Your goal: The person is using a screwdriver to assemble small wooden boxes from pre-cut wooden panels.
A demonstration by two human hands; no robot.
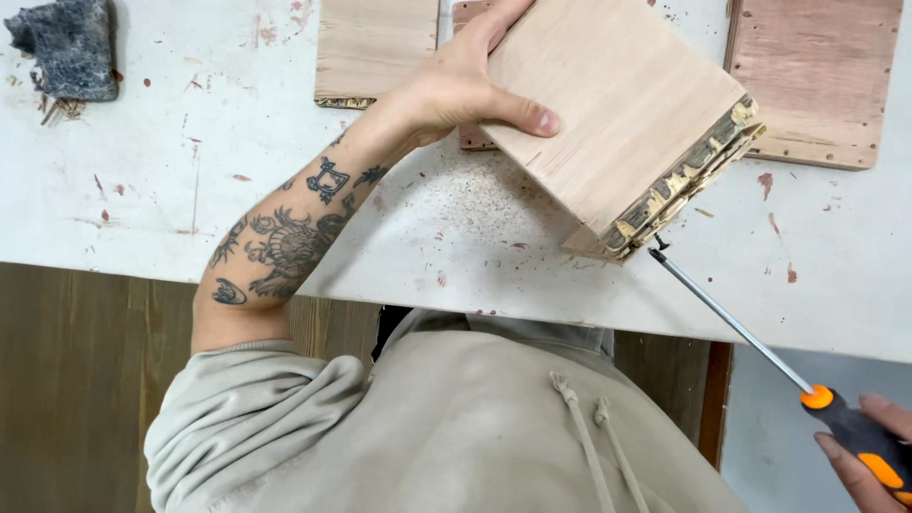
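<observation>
My left hand (463,84) grips a thick wooden block (622,95) made of plywood sheets with rough filler along its edge, and tilts it up off the white workbench (190,171). My thumb lies across its top face. My right hand (869,456) at the lower right holds a screwdriver (731,323) by its black and orange handle. The long metal shaft points up and left, and its tip sits at the block's lower corner edge.
Two flat plywood panels lie at the back, one (375,47) behind my left hand and one (817,76) at the right with small holes. A dark rag-like lump (66,47) sits at the far left. Sawdust covers the bench middle.
</observation>
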